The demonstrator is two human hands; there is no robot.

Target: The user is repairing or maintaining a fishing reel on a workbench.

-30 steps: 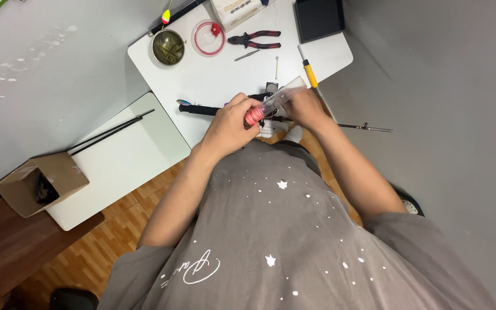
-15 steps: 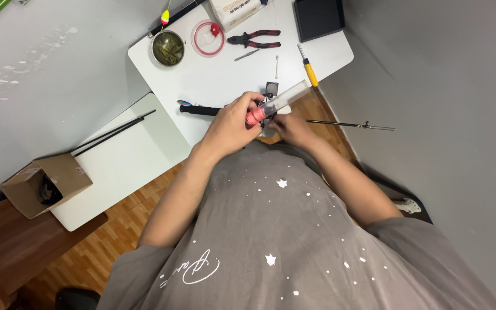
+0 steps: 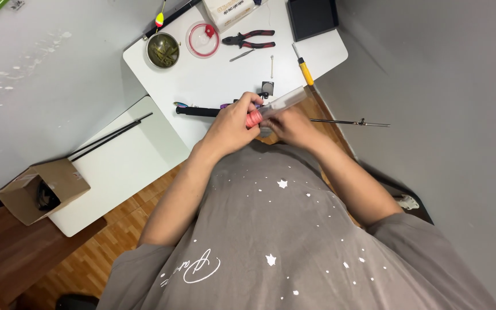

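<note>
My left hand (image 3: 233, 123) grips the red capped end (image 3: 253, 119) of a clear plastic tube (image 3: 282, 101) that slants up to the right over the white table (image 3: 213, 80). My right hand (image 3: 294, 127) sits just below the tube and holds it from underneath, close against my left hand. A thin metal rod (image 3: 348, 121) sticks out to the right from near my right hand. A black handle with a coloured tip (image 3: 193, 111) lies on the table just left of my left hand.
On the table lie red-handled pliers (image 3: 251, 39), a yellow-handled screwdriver (image 3: 304, 68), a round red-rimmed lid (image 3: 202, 39), a round dish (image 3: 163, 50) and a black tray (image 3: 312, 16). Black rods (image 3: 107, 136) rest on a lower white surface. A cardboard box (image 3: 41, 189) sits at the left.
My hands have stayed together on the tube, and my right hand has drawn in closer below it. The tube has tilted a little more upward to the right.
</note>
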